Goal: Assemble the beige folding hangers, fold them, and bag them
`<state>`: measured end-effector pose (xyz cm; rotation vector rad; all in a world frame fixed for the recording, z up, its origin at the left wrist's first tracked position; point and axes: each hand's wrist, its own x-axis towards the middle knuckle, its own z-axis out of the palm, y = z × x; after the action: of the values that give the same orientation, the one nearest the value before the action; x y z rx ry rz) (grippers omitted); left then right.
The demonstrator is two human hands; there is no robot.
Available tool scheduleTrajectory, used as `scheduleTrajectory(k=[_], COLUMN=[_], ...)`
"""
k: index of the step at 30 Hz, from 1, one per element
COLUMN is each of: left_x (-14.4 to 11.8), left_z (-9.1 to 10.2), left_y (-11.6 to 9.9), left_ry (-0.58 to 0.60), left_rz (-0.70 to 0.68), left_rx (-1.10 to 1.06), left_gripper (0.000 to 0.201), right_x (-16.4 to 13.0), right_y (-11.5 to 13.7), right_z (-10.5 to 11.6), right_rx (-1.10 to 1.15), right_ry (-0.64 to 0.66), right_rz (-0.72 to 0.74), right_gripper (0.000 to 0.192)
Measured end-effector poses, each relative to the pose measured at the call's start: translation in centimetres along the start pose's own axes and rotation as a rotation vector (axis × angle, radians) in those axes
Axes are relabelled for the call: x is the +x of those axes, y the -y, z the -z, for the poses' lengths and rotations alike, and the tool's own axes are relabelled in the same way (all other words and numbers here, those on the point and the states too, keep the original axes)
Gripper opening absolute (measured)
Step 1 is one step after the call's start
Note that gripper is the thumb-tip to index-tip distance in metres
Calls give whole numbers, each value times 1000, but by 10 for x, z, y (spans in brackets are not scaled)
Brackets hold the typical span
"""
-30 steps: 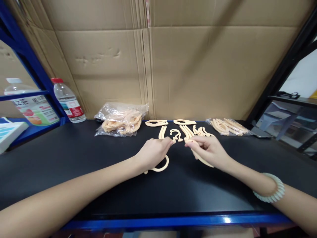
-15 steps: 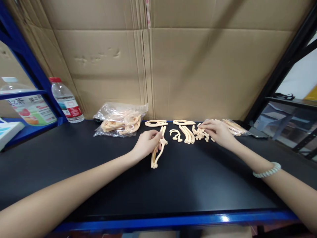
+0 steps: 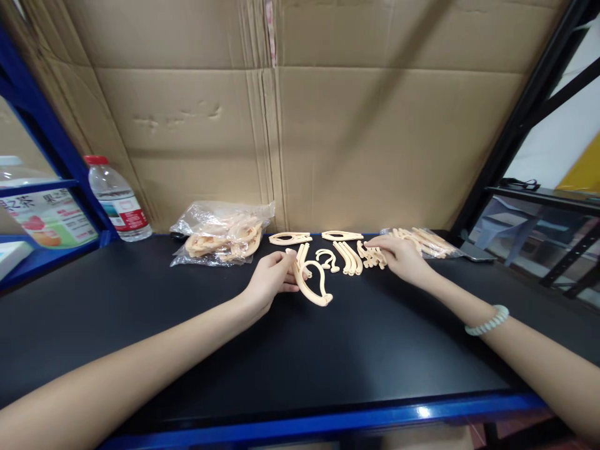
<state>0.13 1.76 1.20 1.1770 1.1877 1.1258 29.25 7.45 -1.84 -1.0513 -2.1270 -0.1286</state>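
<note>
My left hand [image 3: 274, 275] is closed on a cream plastic folding clothes hanger [image 3: 312, 297], its curved arms bowed into a loop and raised above the table. My right hand [image 3: 398, 253] reaches over a heap of small cream plastic pieces [image 3: 372, 256]. Its fingers are bent together at the heap, and their tips hide whatever they pinch. Between the hands lie two loose hanger hooks [image 3: 334, 259] and several curved hanger arms [image 3: 349, 257] side by side. More straight arms [image 3: 303, 251] lie just behind the left hand.
Two folded hangers, one on the left [image 3: 290, 238] and one on the right [image 3: 342, 235], lie along the cardboard wall [image 3: 375, 144]. A clear bag of hanger parts [image 3: 222, 234] is at left, another bag [image 3: 424, 242] at right. A water bottle [image 3: 119, 203] stands by the blue shelf post.
My left hand has turned the hanger so that its loop swings up and to the right, opening wider. My right hand stays at the heap of small pieces. The view has shifted slightly.
</note>
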Motion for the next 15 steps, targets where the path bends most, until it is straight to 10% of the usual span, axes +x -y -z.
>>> scheduleTrajectory(k=[7, 15], left_x=[-5, -10], left_z=[-5, -8], left_y=[3, 7], left_ry=[-34, 27], left_rz=[-72, -152], left_rx=[39, 69], left_gripper=[22, 25], right_x=[-9, -11], right_y=[97, 97], right_z=[10, 2], right_rx=[39, -82], right_ry=[116, 216], right_rz=[521, 580], right_gripper=[40, 21])
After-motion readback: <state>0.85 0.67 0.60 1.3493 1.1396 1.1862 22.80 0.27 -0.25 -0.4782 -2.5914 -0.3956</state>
